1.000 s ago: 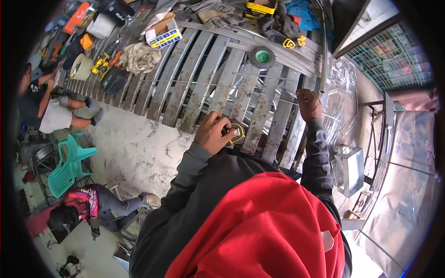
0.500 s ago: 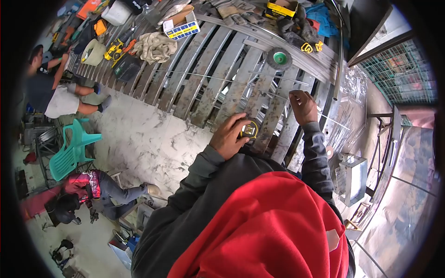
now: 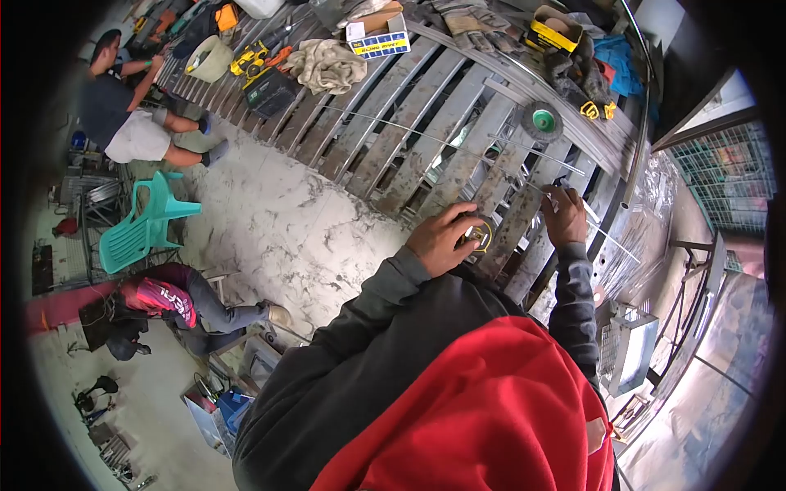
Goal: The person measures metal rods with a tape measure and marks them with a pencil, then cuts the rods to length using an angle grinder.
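Note:
My left hand is curled around a yellow and black tape measure at the near edge of the slatted metal bench. My right hand is over the bench's right part with its fingers bent together. A small dark thing shows at its fingertips, too small to name. Beside those fingers lies a thin metal rod. Another long thin rod runs across the slats. A grinding disc with a green centre rests farther back.
Along the bench's back are a blind rivet box, a crumpled cloth, work gloves and a yellow box. A green plastic chair stands on the floor at left. Two people are at left, one by the bench, one bent low.
The whole view has shifted, so the bench and my hands appear farther right and lower. My left hand stays on the tape measure. A small dark thing now shows at my right fingertips.

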